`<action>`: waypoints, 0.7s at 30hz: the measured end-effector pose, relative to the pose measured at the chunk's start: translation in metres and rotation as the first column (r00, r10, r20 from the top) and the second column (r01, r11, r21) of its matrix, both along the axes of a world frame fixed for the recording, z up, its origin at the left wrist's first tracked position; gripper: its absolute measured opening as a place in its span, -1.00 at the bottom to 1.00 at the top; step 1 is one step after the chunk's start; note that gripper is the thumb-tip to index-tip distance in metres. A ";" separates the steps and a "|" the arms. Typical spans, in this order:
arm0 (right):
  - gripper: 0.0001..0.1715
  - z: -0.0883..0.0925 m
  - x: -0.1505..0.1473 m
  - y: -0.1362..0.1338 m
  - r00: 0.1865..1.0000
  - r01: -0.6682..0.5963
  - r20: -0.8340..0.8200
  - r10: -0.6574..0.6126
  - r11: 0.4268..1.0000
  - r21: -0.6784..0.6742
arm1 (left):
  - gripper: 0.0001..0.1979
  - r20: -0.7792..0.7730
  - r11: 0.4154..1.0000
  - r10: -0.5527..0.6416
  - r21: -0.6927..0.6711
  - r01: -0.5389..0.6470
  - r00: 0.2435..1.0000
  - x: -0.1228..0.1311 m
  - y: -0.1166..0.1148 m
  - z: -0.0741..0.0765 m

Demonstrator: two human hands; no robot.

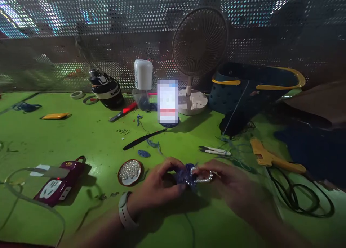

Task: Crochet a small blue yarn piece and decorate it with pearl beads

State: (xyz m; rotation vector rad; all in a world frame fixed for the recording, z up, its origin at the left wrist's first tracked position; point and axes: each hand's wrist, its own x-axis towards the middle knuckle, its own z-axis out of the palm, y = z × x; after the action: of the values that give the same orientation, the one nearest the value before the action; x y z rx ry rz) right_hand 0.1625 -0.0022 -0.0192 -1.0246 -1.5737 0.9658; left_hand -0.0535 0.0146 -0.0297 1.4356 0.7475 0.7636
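My left hand [162, 185], with a pale watch band on its wrist, pinches a small blue-purple crocheted piece [186, 175] between thumb and fingers. White pearl beads in a curved string [205, 179] run from that piece toward my right hand [227, 179]. The right fingertips are closed on the bead string; exactly how they grip it is partly hidden. To the left stands a round red-rimmed dish [130, 171] of loose pearl beads. A small blue crocheted oval [143, 153] lies just beyond the dish.
Thread snips [214, 150] and a yellow glue gun [275, 158] with a coiled black cord lie right. Behind stand a fan [200, 43], a phone [167, 102], a black bottle [106, 88] and a dark blue basket [229, 93]. A maroon power strip [59, 183] sits left.
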 end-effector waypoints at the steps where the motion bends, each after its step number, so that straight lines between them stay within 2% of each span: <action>1: -0.71 0.001 -0.001 0.000 0.996 -0.045 -0.075 0.043 0.999 -0.020 | -0.74 -0.008 0.999 0.020 0.041 -0.020 1.000 0.001 0.000 0.002; 5: -0.72 0.007 0.002 0.001 0.975 -0.157 -0.168 0.144 0.986 -0.063 | -0.79 0.002 0.968 0.104 0.230 -0.101 0.995 0.003 0.001 0.008; 8: -0.83 0.010 0.005 0.001 0.955 -0.257 -0.177 0.236 0.960 -0.107 | -0.83 -0.016 0.930 0.111 0.355 -0.098 0.994 0.003 0.003 0.007; 10: -0.92 0.009 0.006 0.000 0.941 -0.290 -0.226 0.253 0.945 -0.149 | -0.82 -0.057 0.890 0.132 0.446 -0.093 0.990 0.001 0.003 0.003; 13: -0.87 0.003 0.005 0.001 0.934 -0.243 -0.315 0.166 0.944 -0.225 | -0.76 -0.132 0.810 0.174 0.583 -0.066 0.976 -0.002 0.000 -0.008; 17: -0.76 -0.001 0.005 0.003 0.949 -0.137 -0.316 0.009 0.913 -0.384 | -0.71 -0.115 0.700 0.303 0.700 -0.139 0.946 -0.003 -0.003 -0.020; 21: -0.83 0.002 0.006 0.002 0.955 -0.096 -0.295 -0.030 0.909 -0.405 | -0.77 -0.108 0.683 0.325 0.714 -0.154 0.940 -0.001 -0.002 -0.020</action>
State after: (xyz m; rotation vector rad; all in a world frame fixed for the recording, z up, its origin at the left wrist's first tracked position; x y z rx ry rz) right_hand 0.1690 -0.0001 -0.0168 -1.0801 -1.1624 1.4508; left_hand -0.0541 0.0127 -0.0494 2.1735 0.8825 1.1869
